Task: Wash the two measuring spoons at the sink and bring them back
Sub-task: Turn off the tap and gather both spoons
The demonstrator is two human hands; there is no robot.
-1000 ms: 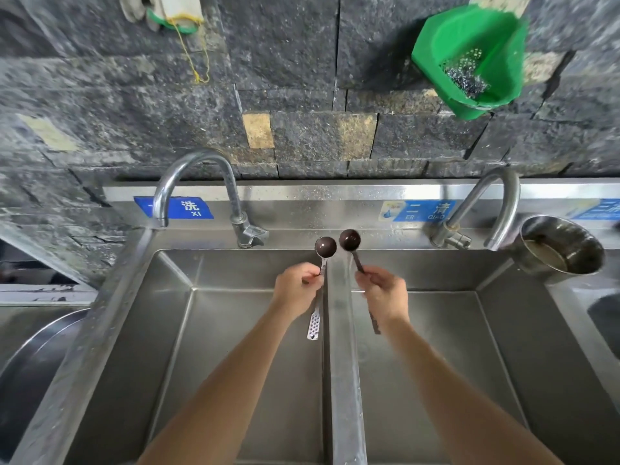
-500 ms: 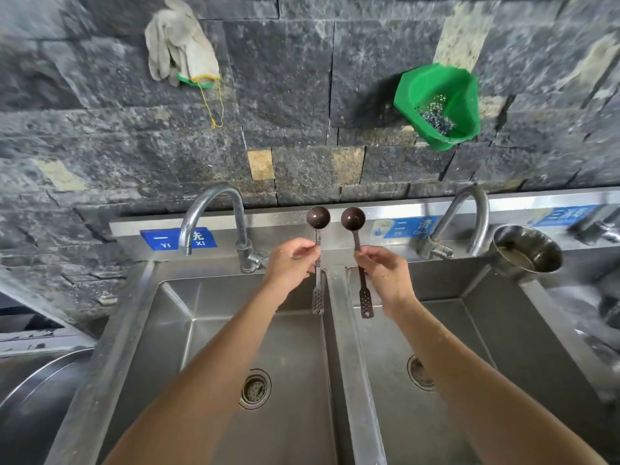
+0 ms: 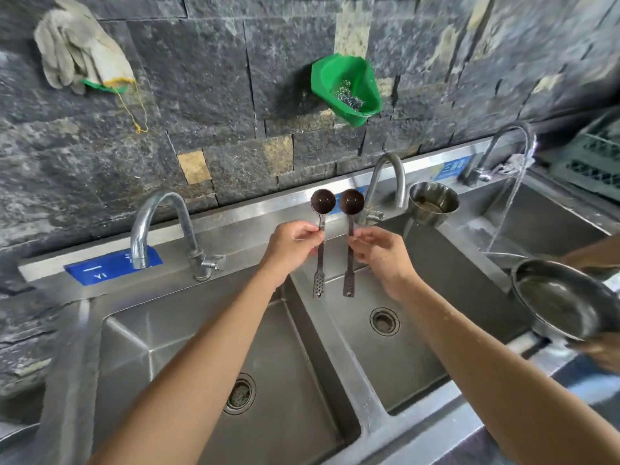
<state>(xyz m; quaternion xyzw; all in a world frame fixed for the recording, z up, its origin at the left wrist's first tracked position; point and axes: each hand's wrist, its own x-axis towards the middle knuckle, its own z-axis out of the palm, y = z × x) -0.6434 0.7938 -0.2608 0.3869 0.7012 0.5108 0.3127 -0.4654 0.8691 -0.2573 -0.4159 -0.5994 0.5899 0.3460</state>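
A work glove (image 3: pixel 80 52) hangs on the stone wall, likely to dry clear of the splash. Below it the left faucet (image 3: pixel 161 226) is off, and its basin (image 3: pixel 134 347) looks dry. The left hand (image 3: pixel 292 245) pinches one measuring spoon (image 3: pixel 323 200) by the handle just under the bowl, between thumb and curled fingers (image 3: pixel 310 229). The right hand (image 3: pixel 379 253) holds the second measuring spoon (image 3: pixel 351 200) the same way, its fingers (image 3: pixel 360 234) pinched on the stem.

Both spoons are upright in the air over the sink, bowls up and nearly touching, perforated handle ends hanging free. This looks like a side-by-side check, perhaps with drips left to run down the handles. I cannot tell whether they are wet.

The middle faucet (image 3: pixel 385 182) just behind is off. A steel cup (image 3: pixel 432 203) stands on the ledge, and at the far right water runs from a third faucet (image 3: pixel 510 152) where another person holds a steel pan (image 3: pixel 563 297).
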